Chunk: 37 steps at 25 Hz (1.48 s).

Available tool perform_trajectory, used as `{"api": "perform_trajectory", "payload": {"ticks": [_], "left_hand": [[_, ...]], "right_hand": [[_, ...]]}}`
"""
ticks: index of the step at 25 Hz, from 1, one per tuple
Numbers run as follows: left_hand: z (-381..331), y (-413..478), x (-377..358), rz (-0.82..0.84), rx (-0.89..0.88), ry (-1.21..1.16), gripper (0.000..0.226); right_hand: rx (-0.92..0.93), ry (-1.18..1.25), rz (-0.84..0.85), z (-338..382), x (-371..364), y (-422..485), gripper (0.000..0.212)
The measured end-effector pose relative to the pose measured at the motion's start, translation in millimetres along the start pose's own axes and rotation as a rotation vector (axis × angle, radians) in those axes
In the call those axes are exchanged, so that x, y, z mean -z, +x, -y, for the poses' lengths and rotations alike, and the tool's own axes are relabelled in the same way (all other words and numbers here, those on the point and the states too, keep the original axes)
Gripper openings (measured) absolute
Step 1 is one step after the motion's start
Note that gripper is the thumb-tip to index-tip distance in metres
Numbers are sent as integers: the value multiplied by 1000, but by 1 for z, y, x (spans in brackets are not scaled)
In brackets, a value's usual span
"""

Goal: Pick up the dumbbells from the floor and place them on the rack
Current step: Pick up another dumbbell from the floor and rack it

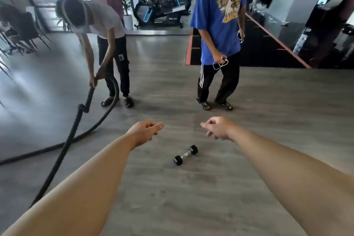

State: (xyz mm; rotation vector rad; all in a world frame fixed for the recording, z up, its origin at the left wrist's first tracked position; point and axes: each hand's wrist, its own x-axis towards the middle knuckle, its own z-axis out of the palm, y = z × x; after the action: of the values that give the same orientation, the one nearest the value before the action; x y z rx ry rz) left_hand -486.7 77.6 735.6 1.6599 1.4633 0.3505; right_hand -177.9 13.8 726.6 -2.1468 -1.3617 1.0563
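One small dumbbell (185,155) with black hex heads and a chrome handle lies on the grey wood floor, between and below my two outstretched hands. My left hand (145,131) hovers above and to the left of it, fingers loosely curled and empty. Held out above and to the right of the dumbbell, my right hand (217,127) is also loosely curled with nothing in it. Neither hand touches the dumbbell. No rack is in view.
A person in a white shirt (103,25) bends at the left, holding thick black battle ropes (76,119) that trail across the floor. A person in a blue shirt (220,15) stands ahead at right. Exercise bikes (161,11) stand behind, and a black mat (249,48) lies at right.
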Motion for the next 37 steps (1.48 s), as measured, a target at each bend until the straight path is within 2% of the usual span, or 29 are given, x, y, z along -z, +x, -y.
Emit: {"api": "perform_trajectory", "payload": {"ticks": [6,10,14,20,24,29,32,37], "left_hand": [[-26,92,-25,-22,68,-68,41],[-18,178,-31,-13,157,-171,47],[-7,285,-45,68,207,-211,50],[21,406,-58,194,331,-254,40],[65,475,-69,175,506,-348,43],[144,551,-120,105,681,-425,53],[206,601,-177,47,769,-489,61],[329,648,-306,-39,985,-641,52]], "right_hand": [[-2,-98,77,-2,51,121,42],[-20,-136,116,-7,36,210,44],[-97,-184,172,-18,19,302,45],[-218,-191,232,-16,1,437,38],[-248,-211,344,-31,-41,532,37],[-242,-266,494,-84,-117,651,34],[-237,-343,547,-145,-173,717,30],[-303,-406,545,-260,-266,795,38]]}}
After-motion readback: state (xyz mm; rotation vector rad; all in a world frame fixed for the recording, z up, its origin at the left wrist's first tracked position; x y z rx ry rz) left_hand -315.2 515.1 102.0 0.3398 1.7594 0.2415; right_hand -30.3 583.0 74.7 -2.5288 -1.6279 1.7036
